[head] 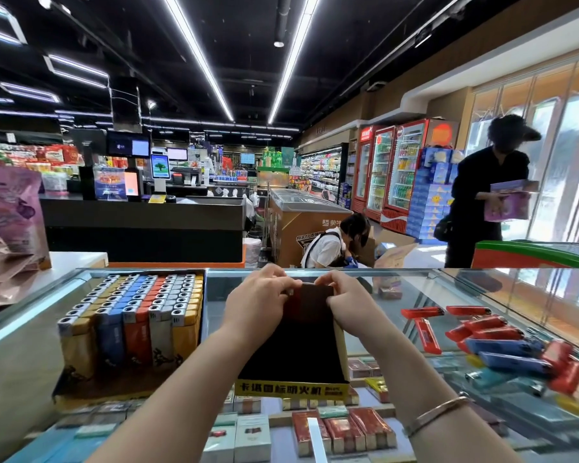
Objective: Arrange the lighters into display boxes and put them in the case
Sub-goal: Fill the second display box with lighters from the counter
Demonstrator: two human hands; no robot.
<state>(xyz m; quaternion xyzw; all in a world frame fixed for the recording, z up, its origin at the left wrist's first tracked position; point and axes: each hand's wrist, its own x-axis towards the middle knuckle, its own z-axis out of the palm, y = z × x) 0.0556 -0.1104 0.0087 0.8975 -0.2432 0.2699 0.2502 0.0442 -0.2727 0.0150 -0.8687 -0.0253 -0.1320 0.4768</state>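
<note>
Setting: a shop's glass tabletop [398, 289], seen from the head camera, with cigarette packs [341, 429] on the shelf under the glass.
Empty box: a dark display box [301, 349] with a yellow printed front stands on the glass at centre, its inside bare.
Left hand: the left hand [258, 299] grips the box's far edge at the left corner, fingers curled over the rim.
Right hand: the right hand [345, 295] grips the same far edge at the right corner, fingers curled over it; a bracelet [435, 412] circles that wrist.
Full box: a second display box [131, 329], just left of the empty one, is packed with upright lighters in rows of gold, blue, orange and white.
Loose lighters: a pile of red and blue lighters [502, 345] lies flat on the glass to the right, well apart from both hands.
Background: two people are beyond the tabletop, one crouching [331, 242], one standing [482, 195] holding boxes near drink coolers [391, 168].
</note>
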